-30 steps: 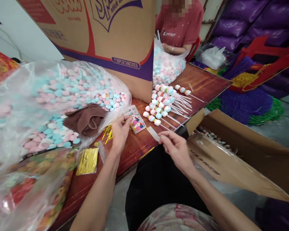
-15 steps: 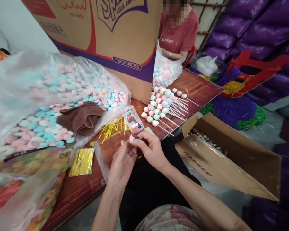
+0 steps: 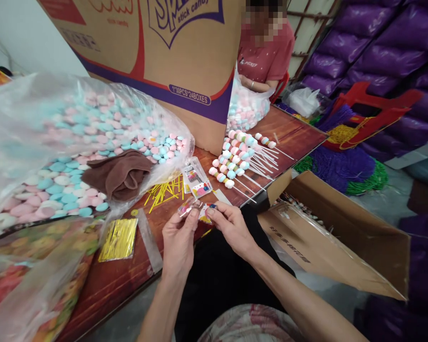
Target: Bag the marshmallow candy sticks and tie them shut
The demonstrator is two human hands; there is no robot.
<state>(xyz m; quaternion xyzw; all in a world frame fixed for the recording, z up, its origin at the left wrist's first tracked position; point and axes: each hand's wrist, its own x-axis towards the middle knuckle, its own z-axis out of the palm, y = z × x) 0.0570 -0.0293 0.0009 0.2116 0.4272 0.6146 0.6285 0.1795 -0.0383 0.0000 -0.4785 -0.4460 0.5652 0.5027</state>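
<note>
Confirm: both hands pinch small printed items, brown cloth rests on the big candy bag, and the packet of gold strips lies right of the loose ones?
Wrong side: the packet of gold strips lies left of the loose gold strips, per the head view. Left hand and right hand pinch small printed items; the brown cloth is on the candy bag.
</note>
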